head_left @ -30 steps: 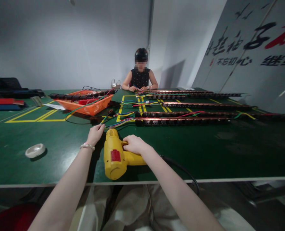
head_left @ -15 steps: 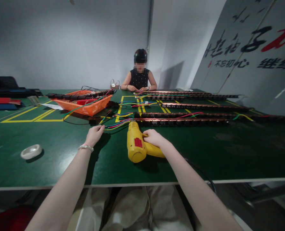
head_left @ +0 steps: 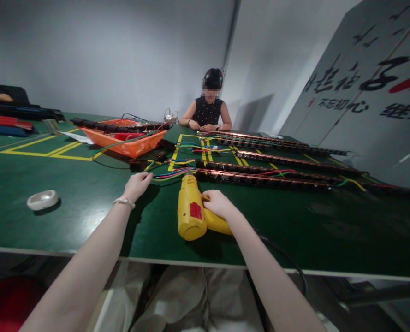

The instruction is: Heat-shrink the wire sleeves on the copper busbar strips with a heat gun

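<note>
Right hand (head_left: 217, 203): is being kept closed around the handle of the yellow heat gun (head_left: 191, 214), fingers wrapped on the grip. The tool (smooth moulded plastic, pistol-shaped, red label on the side) is being rested on the green table (head_left: 69, 203) near the front edge, with its nozzle being pointed away from the body towards the wire bundle (head_left: 172, 174). A black cord (head_left: 288, 265) is being trailed from the handle over the table edge.

Left hand (head_left: 137, 184): is being laid palm-down just left of the tool, with the fingertips being brought to the near ends of the wire bundle. Whether the wires are being pinched cannot be told, as the fingers are hidden by the back of the hand. A pale beaded bracelet (head_left: 123, 201) is being worn on the wrist.

The wires are thin and insulated in red, blue, green and yellow; they are being fanned out from a long dark strip (head_left: 260, 179) with copper-coloured segments. Similar strips are being laid in parallel behind it.

Surroundings: an orange plastic mesh basket (head_left: 135, 150) is being kept well left of the strips; a flat white ring (head_left: 42, 199) is being left apart on the glossy table top. A person (head_left: 210, 110) is being seated at the far side.
</note>
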{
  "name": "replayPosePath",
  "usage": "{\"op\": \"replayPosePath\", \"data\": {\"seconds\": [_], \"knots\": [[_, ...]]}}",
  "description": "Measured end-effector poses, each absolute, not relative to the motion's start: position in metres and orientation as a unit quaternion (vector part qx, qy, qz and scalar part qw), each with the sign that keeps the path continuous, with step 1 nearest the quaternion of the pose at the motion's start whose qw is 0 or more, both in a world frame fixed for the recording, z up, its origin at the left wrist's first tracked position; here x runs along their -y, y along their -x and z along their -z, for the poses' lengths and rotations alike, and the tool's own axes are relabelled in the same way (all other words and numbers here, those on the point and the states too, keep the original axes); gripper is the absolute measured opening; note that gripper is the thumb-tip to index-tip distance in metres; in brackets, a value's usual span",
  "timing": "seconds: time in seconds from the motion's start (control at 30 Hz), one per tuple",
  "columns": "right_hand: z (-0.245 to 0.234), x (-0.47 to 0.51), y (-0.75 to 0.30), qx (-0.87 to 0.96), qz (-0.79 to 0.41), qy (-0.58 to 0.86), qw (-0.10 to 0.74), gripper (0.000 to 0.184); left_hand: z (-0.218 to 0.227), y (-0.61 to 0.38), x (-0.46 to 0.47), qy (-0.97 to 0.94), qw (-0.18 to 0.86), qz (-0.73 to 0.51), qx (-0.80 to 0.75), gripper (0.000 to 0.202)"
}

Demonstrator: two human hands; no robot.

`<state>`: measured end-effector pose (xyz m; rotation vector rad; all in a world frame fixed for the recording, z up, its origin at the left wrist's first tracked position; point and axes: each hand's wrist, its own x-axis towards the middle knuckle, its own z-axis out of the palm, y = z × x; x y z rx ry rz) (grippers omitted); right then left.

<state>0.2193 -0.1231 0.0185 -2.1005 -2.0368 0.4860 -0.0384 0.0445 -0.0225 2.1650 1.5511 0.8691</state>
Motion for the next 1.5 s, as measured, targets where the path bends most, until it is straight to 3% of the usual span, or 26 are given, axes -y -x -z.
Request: {"op": "replayPosePath", "data": {"seconds": [0.57,0.93,1.5], "knots": [[-0.02,0.12,-0.125,0.765,-0.158,0.621,0.069,0.023,0.024,0.039,-0.049,-0.753,0.186,-0.308,-0.551,0.06],[-0.023,0.12,-0.132,0.765,-0.191,0.611,0.069,0.024,0.025,0.04,-0.05,-0.759,0.182,-0.316,-0.54,0.062],[-0.014,0.113,-0.207,0.707,-0.206,0.67,0.094,0.029,0.021,0.038,-0.042,-0.778,0.169,-0.309,-0.52,0.046]]}}
